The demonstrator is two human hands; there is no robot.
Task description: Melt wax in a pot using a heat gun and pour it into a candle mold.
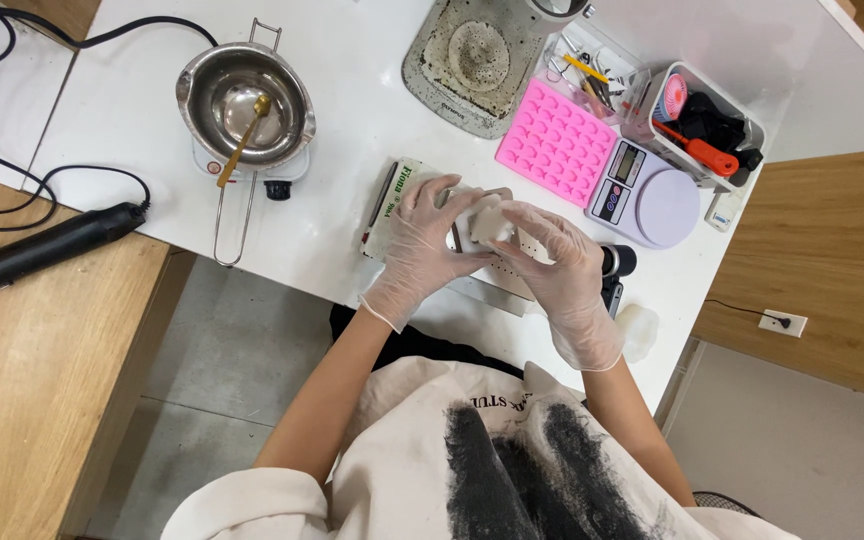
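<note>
1. Nearest the camera, a person in a cream top with black brush marks leans over the white table (352, 110), both hands in thin clear gloves.
2. The left hand (430, 245) curls around a small white block (490, 222), fingers wrapped along its left side and holding it just above the table.
3. The right hand (552, 262) closes on the same block from the right, fingertips pinching its edge. Both hands grip it together, neither spread wide.
4. The block sits at the middle of the table's near edge, over a pale board (497, 285) and beside a small printed box (387, 205).
5. Judged from this grip, the handling goes best with even pressure from both sides and the block kept low over the board, since gloved fingers can slip on a smooth block.
6. Just right of the hands lie a black tool (614, 275) and a lilac scale (644, 195).
7. Farther off are a pink mould (557, 140), a tray of tools (707, 125) and a stained grey mat (472, 60).
8. To the left stands a steel pot (245, 105) holding a spoon, on a small heater; a black heat gun (47, 245) rests on the wooden counter.
</note>
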